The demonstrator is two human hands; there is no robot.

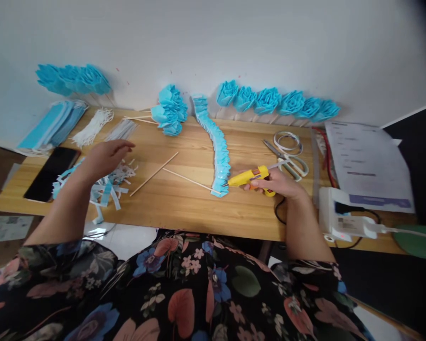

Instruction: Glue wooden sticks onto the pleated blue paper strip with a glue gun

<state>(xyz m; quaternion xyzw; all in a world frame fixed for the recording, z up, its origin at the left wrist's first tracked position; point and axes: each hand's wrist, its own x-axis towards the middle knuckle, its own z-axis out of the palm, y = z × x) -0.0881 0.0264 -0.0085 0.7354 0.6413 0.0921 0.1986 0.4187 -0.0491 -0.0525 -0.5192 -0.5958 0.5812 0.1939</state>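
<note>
My right hand [279, 183] is closed around a yellow glue gun [247, 176], whose nozzle points left at the lower end of a curved row of folded blue pieces [218, 147]. My left hand [104, 157] hovers with fingers stretched out over a heap of blue and white strips [106, 187], holding nothing. Two thin wooden sticks [155, 172] lie between the hands on the wooden table [184, 208].
Blue fabric roses [277, 102] lean along the wall, more [73, 78] at the left. A part-made flower on sticks [170, 111], masks [51, 124], a phone [52, 173], scissors [287, 161], tape rolls [287, 140], papers [367, 163] and a power strip [344, 220] lie about.
</note>
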